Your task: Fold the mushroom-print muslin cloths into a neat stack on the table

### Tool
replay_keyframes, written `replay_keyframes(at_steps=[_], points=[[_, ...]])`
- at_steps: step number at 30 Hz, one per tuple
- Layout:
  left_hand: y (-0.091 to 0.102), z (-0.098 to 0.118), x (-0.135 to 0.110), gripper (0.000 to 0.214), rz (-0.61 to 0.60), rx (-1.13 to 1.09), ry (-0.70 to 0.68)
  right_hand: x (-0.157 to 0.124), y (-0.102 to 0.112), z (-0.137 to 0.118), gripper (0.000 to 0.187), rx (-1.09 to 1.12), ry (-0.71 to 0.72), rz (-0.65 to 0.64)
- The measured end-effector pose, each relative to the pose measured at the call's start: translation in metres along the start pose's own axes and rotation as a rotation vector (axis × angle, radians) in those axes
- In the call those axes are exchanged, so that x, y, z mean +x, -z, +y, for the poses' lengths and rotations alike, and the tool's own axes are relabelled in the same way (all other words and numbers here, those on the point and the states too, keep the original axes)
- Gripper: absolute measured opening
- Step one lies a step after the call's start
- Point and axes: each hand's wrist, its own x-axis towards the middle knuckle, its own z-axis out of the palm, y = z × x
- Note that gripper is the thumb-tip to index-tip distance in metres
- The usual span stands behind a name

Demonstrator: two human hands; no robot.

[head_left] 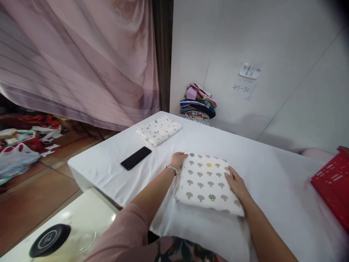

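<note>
Far left: a plastic bag [20,158], whitish, is lying among a jumble of red and white items beside the tiled floor [64,149]. Above, a pink curtain [89,54] is hanging in broad folds. Lower left: a round black lid [49,241] is showing over a white surface [81,211].

Left part of the white-covered table [100,171]: one black phone [136,158] is lying flat, its longer sides slanting. Just beyond it, one folded white cloth [159,130] with small dark motifs is resting near the far corner.

Centre: the left hand [178,161], bracelet [172,169] at the wrist, is gripping the upper left corner of the mushroom-print cloth [209,182]. That piece, folded into a thick rectangle, is sitting at the table's near side, showing grey mushrooms plus single blue, yellow and green ones. Behind the table, a stack of folded fabrics [198,103] is standing against the pale wall [286,91]; its base is hidden.

Right of centre: the right hand [237,183] is gripping the cloth's right edge, thumb lying on top. Above, two paper notes [250,71] are clinging to the wall, the lower reading "45-50".

Far right: a red basket [331,182] with slotted sides is standing partly out of view.
</note>
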Motion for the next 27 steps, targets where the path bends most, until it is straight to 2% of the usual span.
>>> replay_keyframes(at_steps=[4, 8, 13, 16, 22, 27], points=[[0.003, 0.002, -0.003, 0.014, -0.035, -0.056, 0.052, -0.002, 0.0, 0.0, 0.061, 0.009, -0.006, -0.016], [0.005, 0.003, 0.0, 0.016, -0.008, -0.052, 0.055, -0.004, -0.001, -0.002, 0.063, 0.016, -0.019, -0.03], [0.006, 0.003, 0.007, 0.029, 0.061, -0.009, 0.017, -0.005, -0.004, 0.002, 0.06, 0.011, 0.028, -0.004], [0.006, 0.004, 0.012, 0.034, 0.059, 0.01, -0.021, -0.005, -0.005, 0.003, 0.06, 0.002, 0.044, -0.006], [0.006, 0.0, 0.018, 0.034, 0.019, 0.035, -0.038, -0.005, -0.005, 0.002, 0.062, 0.007, 0.052, -0.014], [0.008, -0.001, 0.018, 0.028, 0.046, 0.116, -0.067, -0.006, -0.005, 0.002, 0.062, 0.0, 0.073, -0.01]])
